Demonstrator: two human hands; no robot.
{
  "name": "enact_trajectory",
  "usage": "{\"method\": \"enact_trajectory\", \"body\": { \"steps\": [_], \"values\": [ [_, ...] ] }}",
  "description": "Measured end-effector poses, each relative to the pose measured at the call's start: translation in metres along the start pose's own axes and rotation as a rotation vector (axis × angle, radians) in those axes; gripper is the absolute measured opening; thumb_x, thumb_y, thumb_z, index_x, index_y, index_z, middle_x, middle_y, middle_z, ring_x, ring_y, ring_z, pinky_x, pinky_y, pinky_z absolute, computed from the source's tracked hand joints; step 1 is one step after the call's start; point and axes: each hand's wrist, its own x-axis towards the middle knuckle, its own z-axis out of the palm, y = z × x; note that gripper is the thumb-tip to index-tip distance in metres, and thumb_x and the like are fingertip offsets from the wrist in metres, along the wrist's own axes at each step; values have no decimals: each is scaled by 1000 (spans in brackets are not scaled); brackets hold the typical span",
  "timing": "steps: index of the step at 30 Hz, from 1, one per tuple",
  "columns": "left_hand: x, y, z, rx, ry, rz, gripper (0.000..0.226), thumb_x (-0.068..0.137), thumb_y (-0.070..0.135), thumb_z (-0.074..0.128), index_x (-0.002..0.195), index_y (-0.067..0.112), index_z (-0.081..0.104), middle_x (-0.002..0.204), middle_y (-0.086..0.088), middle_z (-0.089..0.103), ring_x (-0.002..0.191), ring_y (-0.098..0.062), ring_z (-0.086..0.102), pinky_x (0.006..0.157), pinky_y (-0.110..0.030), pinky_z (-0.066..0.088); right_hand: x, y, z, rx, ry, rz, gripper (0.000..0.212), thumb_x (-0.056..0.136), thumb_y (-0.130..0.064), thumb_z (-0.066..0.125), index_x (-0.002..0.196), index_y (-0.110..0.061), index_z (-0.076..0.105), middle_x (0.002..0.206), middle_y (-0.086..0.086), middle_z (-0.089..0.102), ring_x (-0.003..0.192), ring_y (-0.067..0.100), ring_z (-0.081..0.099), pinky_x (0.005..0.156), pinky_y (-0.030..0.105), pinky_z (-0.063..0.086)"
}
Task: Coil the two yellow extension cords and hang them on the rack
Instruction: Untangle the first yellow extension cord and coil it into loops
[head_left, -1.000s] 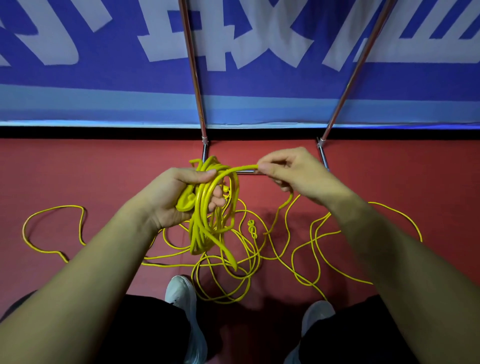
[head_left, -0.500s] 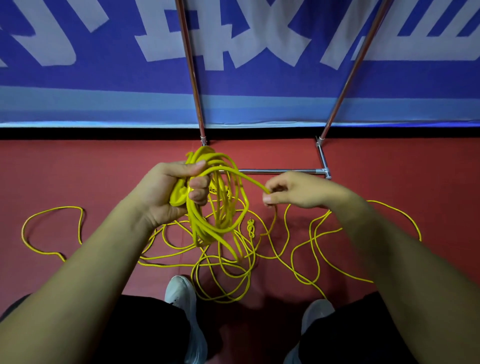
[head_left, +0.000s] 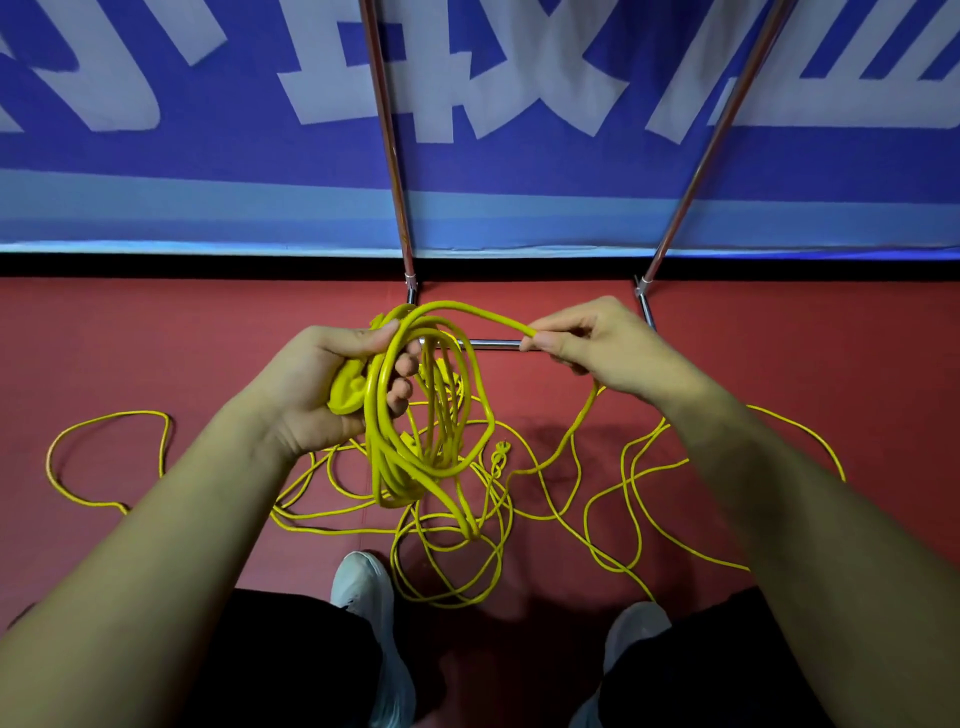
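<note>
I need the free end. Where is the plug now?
Head view, centre: the plug lies on the red floor, just right of the coil that the left hand holds.

There is one view, from a wide-angle camera worn on the person's head. It stands above the rack (head_left: 493, 343) and looks forward and steeply down at the rack's floor bar. The lens splays the rack's two poles towards the top edge. The forearms, entering from the bottom corners, are closest to the camera. The left hand (head_left: 311, 384) and right hand (head_left: 608, 348), each gripping the yellow cord (head_left: 384, 467), meet mid-frame just on the near side of the rack. Nearer the wearer than the rack are the red floor (head_left: 156, 338) and white shoes (head_left: 363, 587); beyond the rack, a blue banner (head_left: 519, 171) fills the upper third.
</note>
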Motion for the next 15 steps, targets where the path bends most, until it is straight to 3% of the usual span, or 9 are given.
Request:
{"method": "enact_trajectory", "body": {
  "steps": [6, 9, 13, 15],
  "values": [
    [-4, 1, 7, -15, 15, -30, 54, 42, 26, 95, 84, 4, 68, 62, -3, 59, 54, -18, 61, 51, -26, 52, -1, -8, -8, -54, -34, -41, 21, 94, -14, 62, 88, -30, 74, 53, -11, 53, 56, 8, 38, 55, 27, 31],
    [-7, -3, 17, 164, 120, 9, 82, 22, 38, 96, 88, 5, 60, 60, -2, 61, 52, -16, 62, 49, -25, 51, -2, -13, -9, -64, -77, -39, 17, 93, -12, 62, 91, -23, 75, 55, -9, 51, 56, 7, 37, 53, 22, 30],
    [-13, -9, 39, 294, 76, 28, 80, 3, 44, 93, 68, 7, 66, 51, 0, 60, 45, -12, 60, 44, -20, 48, -4, -28, 11, -149, -159, -58, 10, 90, -17, 67, 89, -16, 77, 68, -6, 68, 63, -1, 47, 61, 24, 41],
    [-12, -12, 45, 331, 72, 40, 89, -4, 48, 91, 71, 8, 62, 47, 3, 59, 42, -9, 59, 42, -18, 47, -5, -37, 24, -184, -166, -81, 12, 90, -19, 68, 92, -12, 77, 76, 5, 72, 67, -3, 49, 66, 24, 44]
  ]
}}
